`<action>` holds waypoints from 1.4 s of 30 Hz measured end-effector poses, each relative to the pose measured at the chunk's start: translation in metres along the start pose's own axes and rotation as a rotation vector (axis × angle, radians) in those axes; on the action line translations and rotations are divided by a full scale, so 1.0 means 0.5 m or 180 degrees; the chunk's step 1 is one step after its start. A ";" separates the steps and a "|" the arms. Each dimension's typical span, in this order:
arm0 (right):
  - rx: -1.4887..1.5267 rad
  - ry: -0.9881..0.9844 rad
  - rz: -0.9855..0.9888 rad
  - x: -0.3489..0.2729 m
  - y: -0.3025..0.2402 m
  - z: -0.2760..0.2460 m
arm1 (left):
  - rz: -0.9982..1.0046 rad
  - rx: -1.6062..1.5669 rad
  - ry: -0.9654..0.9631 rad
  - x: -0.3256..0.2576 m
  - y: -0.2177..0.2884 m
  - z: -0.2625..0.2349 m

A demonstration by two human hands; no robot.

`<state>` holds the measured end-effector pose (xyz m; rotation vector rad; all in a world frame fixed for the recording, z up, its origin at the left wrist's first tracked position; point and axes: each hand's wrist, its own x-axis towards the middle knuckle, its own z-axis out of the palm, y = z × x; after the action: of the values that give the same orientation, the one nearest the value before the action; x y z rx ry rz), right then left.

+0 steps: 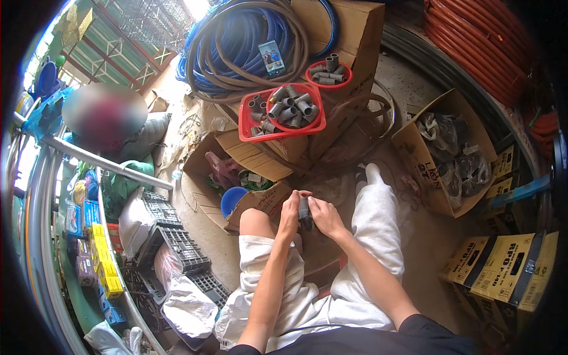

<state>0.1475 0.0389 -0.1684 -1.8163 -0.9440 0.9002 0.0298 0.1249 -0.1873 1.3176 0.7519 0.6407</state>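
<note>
My left hand (289, 214) and my right hand (325, 215) meet between my knees, fingers closed round a grey plastic pipe fitting (304, 208). The fingers cover much of it, so its full shape is hidden. Ahead of my hands stands a red rectangular basket (283, 136) with several grey pipe fittings (290, 112) in and above it, some in a round red basket resting on its right part. A smaller round red basket (331, 86) behind it also holds grey fittings.
An open carton (198, 195) with a blue bowl (234, 202) stands ahead-left; another carton (423, 168) with plastic bags lies right. Coiled blue hose (236, 53) is at the back, orange pipe (482, 44) far right. Black crates (177, 248) line the left; printed boxes (491, 266) stand right.
</note>
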 end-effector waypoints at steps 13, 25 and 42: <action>0.0303 -0.0238 -0.0022 0.036 -0.009 -0.007 | -0.0017 -0.0746 0.0169 -0.003 0.002 0.036; 0.0798 0.0271 -0.0162 0.012 0.025 0.019 | 0.0126 -0.0845 0.0258 -0.009 -0.018 0.031; 0.1471 0.0286 0.0434 0.005 -0.025 0.045 | -0.0278 -0.0507 0.1503 0.049 -0.092 -0.029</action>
<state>0.1263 0.0536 -0.1653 -1.5176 -0.5056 1.0153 0.0332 0.1460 -0.2368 0.9893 1.1090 0.9365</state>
